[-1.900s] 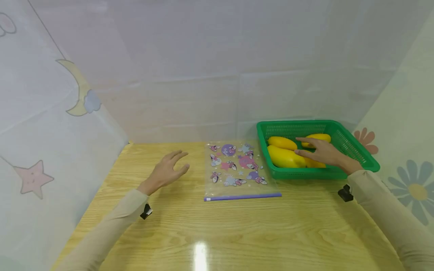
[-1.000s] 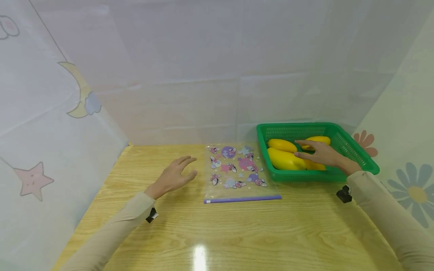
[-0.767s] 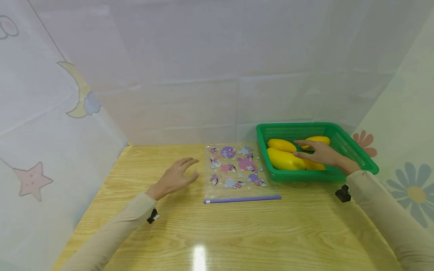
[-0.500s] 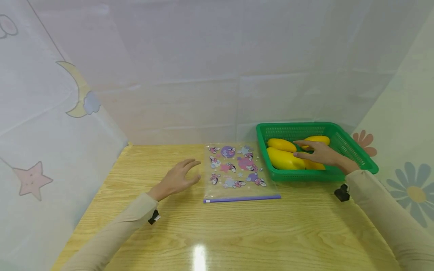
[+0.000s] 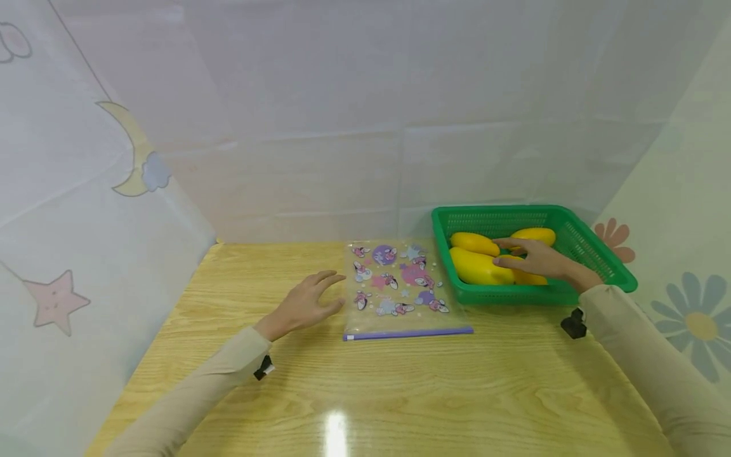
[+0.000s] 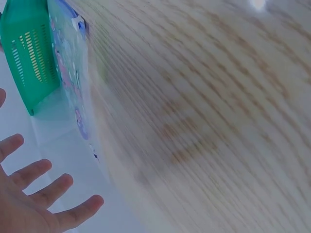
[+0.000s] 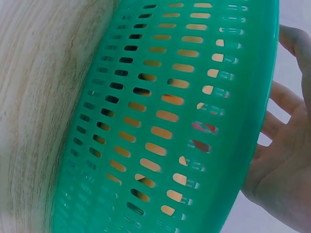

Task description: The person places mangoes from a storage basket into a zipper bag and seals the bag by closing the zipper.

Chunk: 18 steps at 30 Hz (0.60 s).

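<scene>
My left hand is held over the table just left of a clear zip bag with pink and purple cartoon prints. Its fingertips come right up to the bag's left edge, and the left wrist view shows the fingers spread and holding nothing. The bag lies flat, its purple slider strip facing me. At the right, my right hand reaches over a green plastic basket, fingers relaxed above several yellow mango-like fruits. The basket wall hides part of this hand in the right wrist view.
The wooden table ends at a pale cloth backdrop behind the bag and basket. Printed cloth walls with a moon and a blue flower stand at the left and right.
My left hand has moved right, from open table to the bag's left edge. The right hand has stayed over the basket, shifting only slightly. Bag, basket and fruits lie where they were.
</scene>
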Each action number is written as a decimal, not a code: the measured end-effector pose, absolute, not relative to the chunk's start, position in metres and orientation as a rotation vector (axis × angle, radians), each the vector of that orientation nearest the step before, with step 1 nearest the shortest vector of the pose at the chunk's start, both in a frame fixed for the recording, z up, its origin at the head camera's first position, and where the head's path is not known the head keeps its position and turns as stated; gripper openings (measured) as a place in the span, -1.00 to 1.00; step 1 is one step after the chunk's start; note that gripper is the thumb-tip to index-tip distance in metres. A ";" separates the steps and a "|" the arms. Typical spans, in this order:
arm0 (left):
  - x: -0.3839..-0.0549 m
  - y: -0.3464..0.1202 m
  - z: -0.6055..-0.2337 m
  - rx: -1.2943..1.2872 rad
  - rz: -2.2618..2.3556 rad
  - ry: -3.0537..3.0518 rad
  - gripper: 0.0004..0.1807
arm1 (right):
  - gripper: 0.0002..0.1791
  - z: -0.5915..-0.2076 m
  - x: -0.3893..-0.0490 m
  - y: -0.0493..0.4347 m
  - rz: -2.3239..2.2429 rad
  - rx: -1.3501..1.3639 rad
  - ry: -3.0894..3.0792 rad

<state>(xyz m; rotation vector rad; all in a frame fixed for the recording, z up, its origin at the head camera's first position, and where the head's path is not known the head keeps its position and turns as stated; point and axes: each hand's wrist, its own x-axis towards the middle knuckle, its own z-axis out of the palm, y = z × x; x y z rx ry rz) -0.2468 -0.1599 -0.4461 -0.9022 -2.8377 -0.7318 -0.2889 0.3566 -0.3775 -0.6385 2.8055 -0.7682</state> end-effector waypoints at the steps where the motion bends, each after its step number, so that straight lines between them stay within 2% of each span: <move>1: -0.247 -0.159 -0.447 -0.906 -0.735 -2.838 -0.38 | -0.32 -0.377 -0.289 0.356 -0.773 -0.640 2.799; 18: -0.241 -0.151 -0.454 -1.043 -0.726 -2.790 -0.30 | -0.30 -0.375 -0.292 0.353 -0.805 -0.642 2.736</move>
